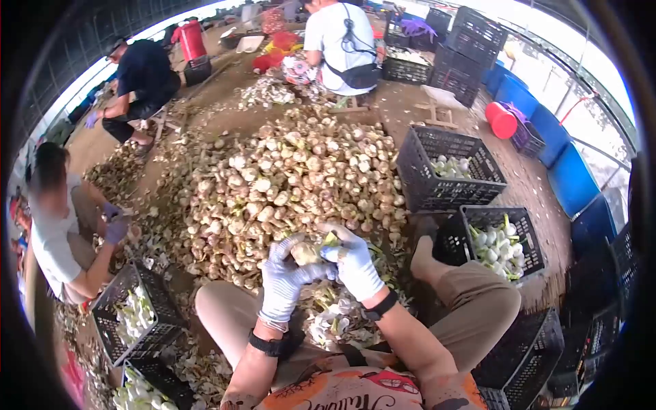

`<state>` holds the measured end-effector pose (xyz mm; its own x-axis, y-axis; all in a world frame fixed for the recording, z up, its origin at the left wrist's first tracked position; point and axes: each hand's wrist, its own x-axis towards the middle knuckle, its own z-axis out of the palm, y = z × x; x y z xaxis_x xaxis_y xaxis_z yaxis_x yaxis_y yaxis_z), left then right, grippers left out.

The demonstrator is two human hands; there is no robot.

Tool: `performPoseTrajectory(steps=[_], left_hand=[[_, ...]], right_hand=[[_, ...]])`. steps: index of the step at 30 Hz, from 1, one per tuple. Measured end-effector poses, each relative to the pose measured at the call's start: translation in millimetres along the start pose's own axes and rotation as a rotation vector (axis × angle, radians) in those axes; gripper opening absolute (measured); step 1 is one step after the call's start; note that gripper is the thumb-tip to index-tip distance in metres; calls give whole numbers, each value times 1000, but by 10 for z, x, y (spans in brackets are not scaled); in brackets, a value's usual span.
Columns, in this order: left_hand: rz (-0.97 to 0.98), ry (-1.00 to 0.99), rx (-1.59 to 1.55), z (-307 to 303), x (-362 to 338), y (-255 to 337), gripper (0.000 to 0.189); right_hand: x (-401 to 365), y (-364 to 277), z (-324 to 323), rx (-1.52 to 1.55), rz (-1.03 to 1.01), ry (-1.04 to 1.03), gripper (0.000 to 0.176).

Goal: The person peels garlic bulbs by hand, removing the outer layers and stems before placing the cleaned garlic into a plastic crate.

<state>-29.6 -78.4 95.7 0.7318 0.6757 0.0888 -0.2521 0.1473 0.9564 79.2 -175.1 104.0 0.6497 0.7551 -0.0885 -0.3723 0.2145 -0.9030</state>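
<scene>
Both of my hands wear whitish knit gloves and meet in front of the garlic heap. A pale garlic bulb sits in my left hand, whose fingers curl round it. Close against it, my right hand has its fingers closed on a short green garlic stem; its thumb side looks blue. Below the hands, between my knees, lies a pile of peeled-off garlic skins. Just beyond my fingers spreads the large heap of unpeeled garlic bulbs.
At my right stand a black crate with cleaned white garlic and another black crate. More crates are at left. A person in white sits at left; two others sit farther back. Blue barrels line the right.
</scene>
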Motion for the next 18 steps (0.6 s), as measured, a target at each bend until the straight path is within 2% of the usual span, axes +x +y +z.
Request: performPoseTrajectory(steps=[1, 2, 4, 5, 8, 9, 10, 12, 13, 14, 16, 17, 18], left_hand=[[-250, -23, -354, -21, 16, 101, 52], [-324, -102, -583, -104, 52, 25, 45], [-494, -65, -873, -136, 63, -36, 40], [-510, -60, -852, -128, 55, -56, 37], [-571, -33, -781, -109, 60, -172, 35], [-567, -73, -822, -99, 82, -198, 37], [-567, -67, -811, -76, 96, -208, 37], [-405, -48, -632, 45, 107, -194, 38], [-331, -80, -461, 224, 69, -1, 42], [-335, -76, -452, 257, 44, 25, 42], [-151, -97, 155, 265, 0, 44, 47], [-132, -54, 156, 252, 16, 10, 48], [-137, -54, 164, 217, 41, 40, 48]], right_hand=[[-16, -4, 46, -92, -124, -30, 42], [-37, -45, 27, -3, -35, -104, 43], [8, 14, -26, -699, -661, -119, 43], [-19, 10, -82, -851, -624, -136, 45], [-37, -20, -195, -948, -555, -110, 48], [38, 31, -201, -788, -557, -120, 51], [29, 49, -236, -775, -558, -120, 51], [-28, 33, -270, -127, -47, -84, 49], [-20, 49, -292, -132, -13, -69, 48], [-6, 99, -341, -122, -9, -69, 48], [14, 171, -395, 156, 127, -94, 41], [5, 156, -444, 26, 167, -111, 32], [29, 148, -431, 35, 169, -109, 32]])
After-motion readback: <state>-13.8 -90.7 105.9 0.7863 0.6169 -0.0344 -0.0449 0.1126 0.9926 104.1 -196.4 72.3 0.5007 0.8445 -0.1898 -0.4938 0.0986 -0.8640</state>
